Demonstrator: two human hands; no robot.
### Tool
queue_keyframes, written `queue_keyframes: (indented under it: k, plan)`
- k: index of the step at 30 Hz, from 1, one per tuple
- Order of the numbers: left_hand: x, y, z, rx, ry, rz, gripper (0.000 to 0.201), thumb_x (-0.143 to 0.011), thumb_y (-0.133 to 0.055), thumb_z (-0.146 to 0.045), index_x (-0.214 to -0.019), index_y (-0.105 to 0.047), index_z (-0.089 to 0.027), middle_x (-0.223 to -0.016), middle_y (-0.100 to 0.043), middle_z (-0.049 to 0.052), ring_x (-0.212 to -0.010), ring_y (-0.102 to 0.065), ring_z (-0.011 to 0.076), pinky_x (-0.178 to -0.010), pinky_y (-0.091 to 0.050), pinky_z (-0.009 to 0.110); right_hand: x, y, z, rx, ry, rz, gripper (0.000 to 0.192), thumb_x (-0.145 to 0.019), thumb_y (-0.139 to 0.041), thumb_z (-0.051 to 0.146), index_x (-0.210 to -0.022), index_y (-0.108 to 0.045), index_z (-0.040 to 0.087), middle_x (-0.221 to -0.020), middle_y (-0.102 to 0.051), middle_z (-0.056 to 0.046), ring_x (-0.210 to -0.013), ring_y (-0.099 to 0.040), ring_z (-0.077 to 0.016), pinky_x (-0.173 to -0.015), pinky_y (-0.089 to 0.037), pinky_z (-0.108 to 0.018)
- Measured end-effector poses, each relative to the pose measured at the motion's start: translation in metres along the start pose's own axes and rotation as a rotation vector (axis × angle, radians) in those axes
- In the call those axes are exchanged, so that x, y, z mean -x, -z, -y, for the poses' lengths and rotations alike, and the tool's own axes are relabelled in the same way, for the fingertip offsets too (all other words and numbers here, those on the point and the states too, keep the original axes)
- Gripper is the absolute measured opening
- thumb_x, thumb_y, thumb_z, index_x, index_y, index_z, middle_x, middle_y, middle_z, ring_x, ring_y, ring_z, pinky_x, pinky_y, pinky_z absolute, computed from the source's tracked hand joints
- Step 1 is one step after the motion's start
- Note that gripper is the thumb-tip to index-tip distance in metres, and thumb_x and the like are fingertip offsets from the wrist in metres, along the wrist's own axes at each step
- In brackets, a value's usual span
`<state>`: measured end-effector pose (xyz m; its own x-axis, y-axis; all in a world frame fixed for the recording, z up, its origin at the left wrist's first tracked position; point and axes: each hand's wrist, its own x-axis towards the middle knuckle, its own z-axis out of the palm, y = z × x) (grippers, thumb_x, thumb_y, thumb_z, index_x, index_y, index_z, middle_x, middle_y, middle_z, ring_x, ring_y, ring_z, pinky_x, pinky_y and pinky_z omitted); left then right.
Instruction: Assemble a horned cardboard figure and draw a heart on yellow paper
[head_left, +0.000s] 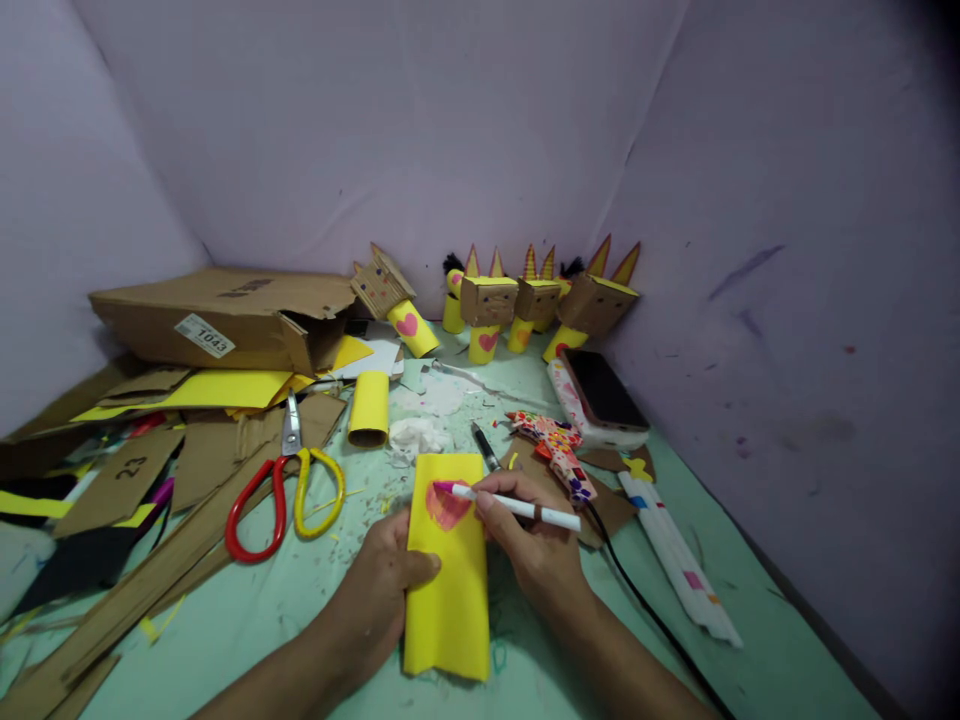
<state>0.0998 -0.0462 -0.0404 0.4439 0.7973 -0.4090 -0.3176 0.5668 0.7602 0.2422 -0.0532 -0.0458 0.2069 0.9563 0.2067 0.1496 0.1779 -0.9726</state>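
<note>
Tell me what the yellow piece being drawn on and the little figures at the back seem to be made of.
The yellow sheet under the left hand looks like matte paper wrapped on a tube: soft curl, no shine. The marker in the right hand appears to be white plastic. The figures seem to be brown corrugated cardboard heads on yellow paper-covered rolls.

Four cardboard-headed figures stand at twelve o'clock — a fifth leans at eleven. One yellow tube lies ahead of them. One pair of scissors at ten o'clock. One cardboard box behind it. One yellow sheet and one marker at the centre — two hands on them. One phone at one o'clock.
</note>
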Motion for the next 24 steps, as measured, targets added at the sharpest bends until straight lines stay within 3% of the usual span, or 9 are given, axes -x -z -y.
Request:
queue_keyframes:
  k: [13,24]
  plan:
    - [0.000,-0.001,-0.001,0.011,-0.003,-0.017,0.038,-0.053,-0.056,-0.004,-0.089,-0.062,-0.013,-0.079,-0.070,0.007,-0.071,-0.064,0.0234,-0.066,-0.047,0.034,0.001,-0.005,0.007,-0.017,-0.043,-0.029,0.016,-0.071,-0.061,0.033,-0.068,-0.065,0.017,-0.054,-0.059,0.000,-0.049,-0.051,-0.0125,-0.044,-0.036,-0.022]
    - [0.001,0.000,0.000,0.028,-0.005,-0.001,0.042,-0.055,-0.054,-0.002,-0.095,-0.061,-0.013,-0.078,-0.070,0.006,-0.070,-0.064,0.0227,-0.069,-0.047,0.035,0.001,-0.006,0.011,-0.031,-0.004,-0.016,0.011,-0.070,-0.060,0.027,-0.069,-0.066,0.017,-0.063,-0.068,-0.003,-0.057,-0.059,-0.0153,-0.052,-0.044,-0.024]
